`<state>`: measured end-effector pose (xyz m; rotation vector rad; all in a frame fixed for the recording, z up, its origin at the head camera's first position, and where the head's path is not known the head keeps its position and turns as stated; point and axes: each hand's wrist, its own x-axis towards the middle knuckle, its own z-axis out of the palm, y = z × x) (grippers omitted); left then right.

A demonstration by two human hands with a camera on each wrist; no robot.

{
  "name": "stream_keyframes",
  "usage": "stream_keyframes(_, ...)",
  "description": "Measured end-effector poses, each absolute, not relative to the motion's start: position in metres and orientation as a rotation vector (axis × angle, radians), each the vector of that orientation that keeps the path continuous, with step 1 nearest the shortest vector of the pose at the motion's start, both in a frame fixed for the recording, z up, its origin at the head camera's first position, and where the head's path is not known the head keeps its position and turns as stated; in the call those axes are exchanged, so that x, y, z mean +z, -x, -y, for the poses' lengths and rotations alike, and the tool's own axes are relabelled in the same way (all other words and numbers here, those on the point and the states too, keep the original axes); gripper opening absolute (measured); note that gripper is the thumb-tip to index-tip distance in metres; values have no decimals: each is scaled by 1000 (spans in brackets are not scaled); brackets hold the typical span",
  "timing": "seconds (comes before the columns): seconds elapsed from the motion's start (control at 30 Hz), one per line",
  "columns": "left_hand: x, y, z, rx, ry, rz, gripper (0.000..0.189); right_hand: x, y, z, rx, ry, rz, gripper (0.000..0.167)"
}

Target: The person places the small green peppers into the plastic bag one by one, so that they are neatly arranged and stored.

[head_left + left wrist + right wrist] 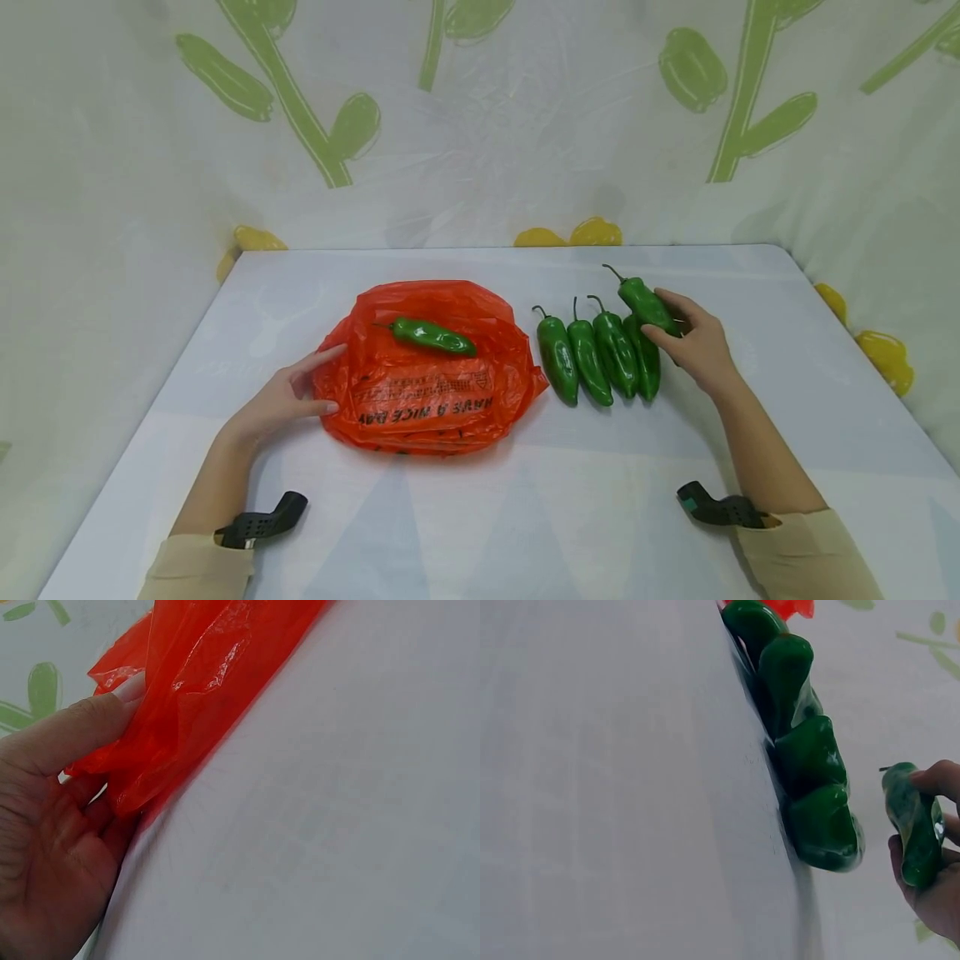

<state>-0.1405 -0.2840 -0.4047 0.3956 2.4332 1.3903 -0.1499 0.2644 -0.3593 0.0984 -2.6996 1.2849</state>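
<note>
A red plastic bag [420,392] lies spread on the white table, printed with upside-down lettering. One green pepper [433,336] rests on the red plastic, its stem pointing left. My left hand [279,402] holds the bag's left edge; in the left wrist view the thumb [90,727] is on the plastic and the other fingers are partly hidden behind it. My right hand [699,342] grips another green pepper [645,304] between thumb and fingers, raised above the right end of a row of several green peppers [557,360]. The right wrist view shows this held pepper [911,817] apart from the row.
The row of peppers sits just right of the bag, stems toward the far side. Behind the white table [480,525] hangs a pale sheet [525,142] with a green plant pattern. Black wrist devices [262,523] are strapped at both sleeves.
</note>
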Motion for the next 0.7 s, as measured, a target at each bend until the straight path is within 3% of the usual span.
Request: stream_keyframes(0.7, -405, 141, 284, 1393, -385, -2431, 79, -353, 154, -229, 1368, -228, 2682, 57)
